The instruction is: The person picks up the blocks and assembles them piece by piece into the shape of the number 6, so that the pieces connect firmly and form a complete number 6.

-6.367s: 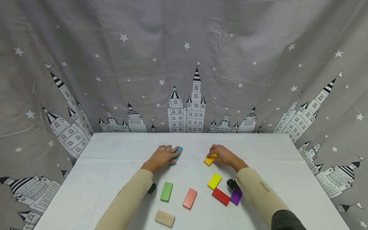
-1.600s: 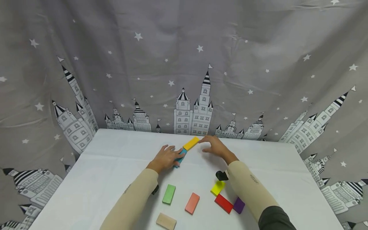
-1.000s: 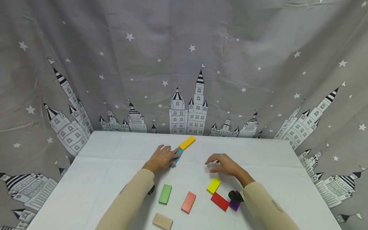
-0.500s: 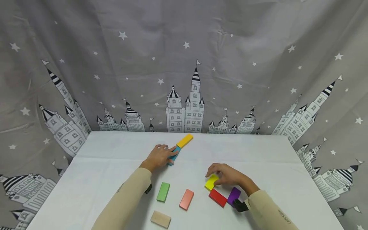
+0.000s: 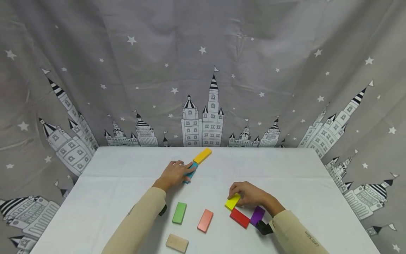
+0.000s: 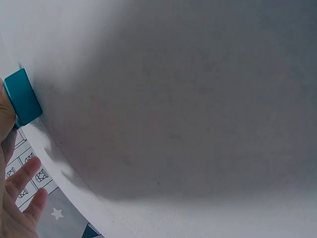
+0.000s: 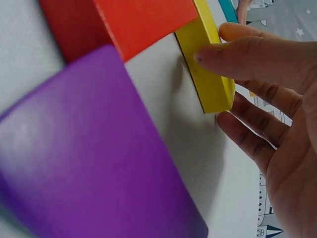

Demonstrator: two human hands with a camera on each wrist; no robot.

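My left hand [image 5: 181, 171] lies flat over a teal block [image 5: 190, 171] at mid-table, fingers fairly straight. An orange-yellow block [image 5: 202, 155] lies end to end with the teal one, farther back. In the left wrist view the teal block [image 6: 21, 97] shows beside the hand [image 6: 19, 198]. My right hand [image 5: 238, 197] pinches a yellow block [image 5: 232, 202] near the front right. The right wrist view shows the thumb [image 7: 237, 55] on one long side of the yellow block [image 7: 207, 64] and fingers [image 7: 252, 134] on the other.
A red block [image 5: 239, 218] and a purple block [image 5: 257, 215] lie just in front of the yellow one. A green block [image 5: 179, 212], a salmon block [image 5: 205, 220] and a tan block [image 5: 177, 243] lie near the front. The white table [image 5: 120, 176] backs onto a grey castle-print curtain.
My right hand left the orange-yellow block beside the teal one, drew back toward me and took hold of the yellow block. The left hand stayed on the teal block.
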